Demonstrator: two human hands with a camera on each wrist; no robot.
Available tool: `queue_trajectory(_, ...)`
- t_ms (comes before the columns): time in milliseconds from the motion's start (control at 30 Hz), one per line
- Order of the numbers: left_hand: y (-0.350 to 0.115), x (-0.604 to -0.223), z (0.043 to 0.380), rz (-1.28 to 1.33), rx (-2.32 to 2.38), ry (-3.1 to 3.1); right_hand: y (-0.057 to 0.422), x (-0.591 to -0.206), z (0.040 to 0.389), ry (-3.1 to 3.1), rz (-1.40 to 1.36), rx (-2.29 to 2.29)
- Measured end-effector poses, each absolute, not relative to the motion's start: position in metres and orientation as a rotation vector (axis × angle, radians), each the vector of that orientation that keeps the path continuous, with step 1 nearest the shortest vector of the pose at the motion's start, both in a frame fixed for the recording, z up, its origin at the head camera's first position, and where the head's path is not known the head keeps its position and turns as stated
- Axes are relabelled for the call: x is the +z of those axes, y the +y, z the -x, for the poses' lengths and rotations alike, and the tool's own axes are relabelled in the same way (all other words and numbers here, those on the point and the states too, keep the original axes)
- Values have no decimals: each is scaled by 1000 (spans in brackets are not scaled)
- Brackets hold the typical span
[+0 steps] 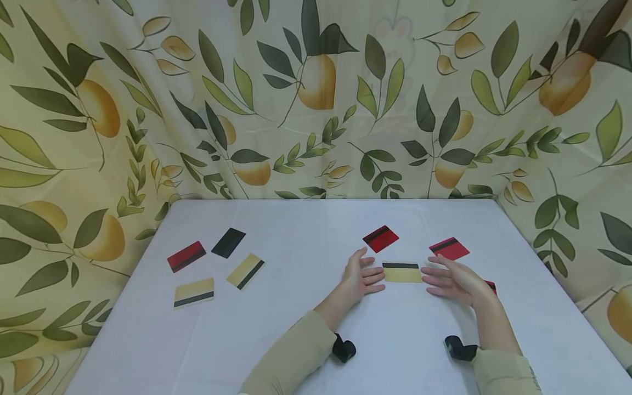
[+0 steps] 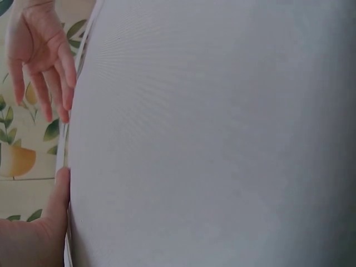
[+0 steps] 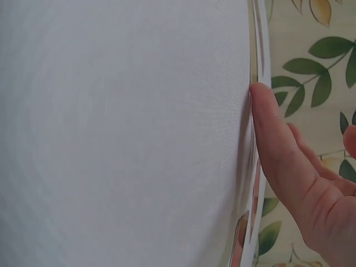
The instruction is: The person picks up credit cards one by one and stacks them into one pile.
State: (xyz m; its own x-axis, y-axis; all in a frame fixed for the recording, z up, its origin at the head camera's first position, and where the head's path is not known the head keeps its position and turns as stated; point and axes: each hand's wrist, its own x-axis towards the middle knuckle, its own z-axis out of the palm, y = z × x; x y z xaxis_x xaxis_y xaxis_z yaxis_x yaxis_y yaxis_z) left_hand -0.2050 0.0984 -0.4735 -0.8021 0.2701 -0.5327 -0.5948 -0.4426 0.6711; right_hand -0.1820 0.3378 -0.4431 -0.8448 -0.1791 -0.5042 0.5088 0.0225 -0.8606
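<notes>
A gold card (image 1: 402, 275) with a black stripe along its far edge lies flat on the white table between the two hands. Straight, spread fingers of the left hand (image 1: 362, 276) reach the card's left edge. At its right edge are the extended fingertips of the right hand (image 1: 455, 280); contact is hard to make out. Beyond them lie a red striped card (image 1: 381, 238) and a pinkish-red striped card (image 1: 450, 248), the latter close to the right thumb. Another red card (image 1: 491, 286) is mostly hidden behind the right wrist. The right wrist view shows the right hand (image 3: 306, 178) low at the tabletop.
On the left side of the white table (image 1: 296, 329) lie a red card (image 1: 186, 257), a black card (image 1: 229, 243) and two gold cards, one slanted (image 1: 245, 271), one nearer (image 1: 194, 293). A patterned curtain (image 1: 316, 137) hangs behind. Each wrist carries a black device (image 1: 344, 349).
</notes>
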Motion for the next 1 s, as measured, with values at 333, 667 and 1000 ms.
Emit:
queue_trajectory(333,101,-473,206,512,2235,1251,339,-441,180,1719,-360,-1942)
queue_trajectory(667,102,-477,208,553,2229,1227,337,-441,180,1634,-393,-2013)
queue_trajectory(1000,103,-473,207,549,2193,1305,339,-442,181,1563,-433,-2074)
